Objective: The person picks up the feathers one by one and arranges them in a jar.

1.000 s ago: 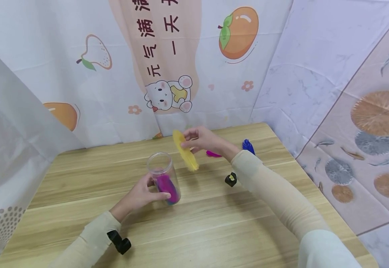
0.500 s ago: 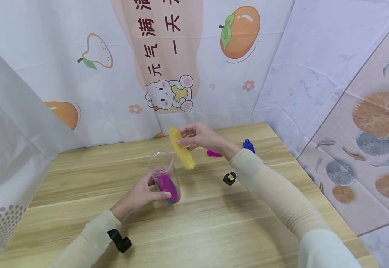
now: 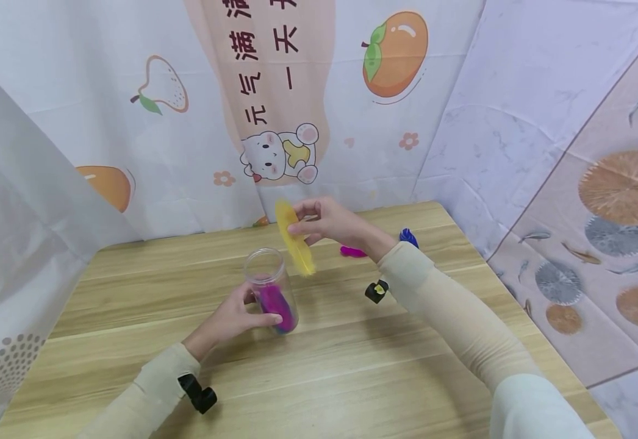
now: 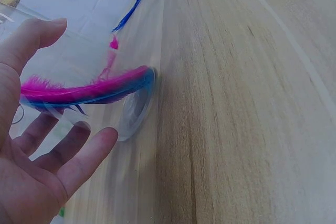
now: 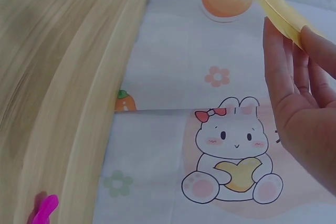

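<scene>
A clear, lidless plastic jar (image 3: 265, 275) stands on the wooden table with magenta and blue feathers (image 4: 86, 90) inside. My left hand (image 3: 235, 318) holds it round its lower left side, thumb across the front and fingers behind. Between thumb and fingers of my right hand (image 3: 324, 222) is a yellow feather (image 3: 294, 238), pinched near its middle. The feather hangs slanted in the air, its lower tip just right of the jar's rim. In the right wrist view the thumb and fingertips press on the yellow feather (image 5: 275, 9).
On the table (image 3: 352, 378) behind the right wrist lie a magenta feather (image 3: 353, 251) and a blue feather (image 3: 408, 238). A printed curtain (image 3: 187, 152) hangs along the table's back edge. Each wrist wears a small black camera mount (image 3: 376, 291).
My right hand has moved slightly left and up with the yellow feather, which now hangs a little closer to the jar. My left hand and the jar have stayed in place.
</scene>
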### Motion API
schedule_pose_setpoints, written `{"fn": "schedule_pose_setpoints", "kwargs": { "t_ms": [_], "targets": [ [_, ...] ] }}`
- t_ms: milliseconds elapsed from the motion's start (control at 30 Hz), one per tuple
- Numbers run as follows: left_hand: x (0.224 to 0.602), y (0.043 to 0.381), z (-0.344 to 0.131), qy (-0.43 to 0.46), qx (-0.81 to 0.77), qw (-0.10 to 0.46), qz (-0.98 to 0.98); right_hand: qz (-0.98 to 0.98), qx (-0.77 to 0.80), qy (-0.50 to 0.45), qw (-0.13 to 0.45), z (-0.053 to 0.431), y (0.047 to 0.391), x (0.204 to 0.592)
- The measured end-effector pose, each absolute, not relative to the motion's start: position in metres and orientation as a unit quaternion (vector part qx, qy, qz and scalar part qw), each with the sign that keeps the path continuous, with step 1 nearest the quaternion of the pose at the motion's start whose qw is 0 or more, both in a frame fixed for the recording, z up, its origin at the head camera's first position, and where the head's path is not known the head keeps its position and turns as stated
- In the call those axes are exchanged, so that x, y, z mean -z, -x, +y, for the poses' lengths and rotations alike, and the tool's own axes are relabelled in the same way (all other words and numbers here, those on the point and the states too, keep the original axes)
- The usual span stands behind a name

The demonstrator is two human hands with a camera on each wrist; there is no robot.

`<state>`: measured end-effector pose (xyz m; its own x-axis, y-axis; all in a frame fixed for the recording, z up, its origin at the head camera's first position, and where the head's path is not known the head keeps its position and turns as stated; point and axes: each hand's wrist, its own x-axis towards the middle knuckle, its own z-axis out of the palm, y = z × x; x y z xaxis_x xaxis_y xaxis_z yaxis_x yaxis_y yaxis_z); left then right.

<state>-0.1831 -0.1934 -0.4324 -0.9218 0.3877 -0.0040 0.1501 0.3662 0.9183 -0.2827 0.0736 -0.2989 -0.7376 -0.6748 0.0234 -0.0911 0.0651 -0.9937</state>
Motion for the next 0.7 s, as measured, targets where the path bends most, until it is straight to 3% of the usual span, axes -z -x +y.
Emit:
{"fn": "schedule_pose_setpoints", "kwargs": {
  "t_ms": [700],
  "targets": [
    [0.432,0.182,-0.192,-0.175,-0.541,0.102,0.816,0.632,0.660,0.315,0.256,0.066,0.268,0.276]
  ]
}}
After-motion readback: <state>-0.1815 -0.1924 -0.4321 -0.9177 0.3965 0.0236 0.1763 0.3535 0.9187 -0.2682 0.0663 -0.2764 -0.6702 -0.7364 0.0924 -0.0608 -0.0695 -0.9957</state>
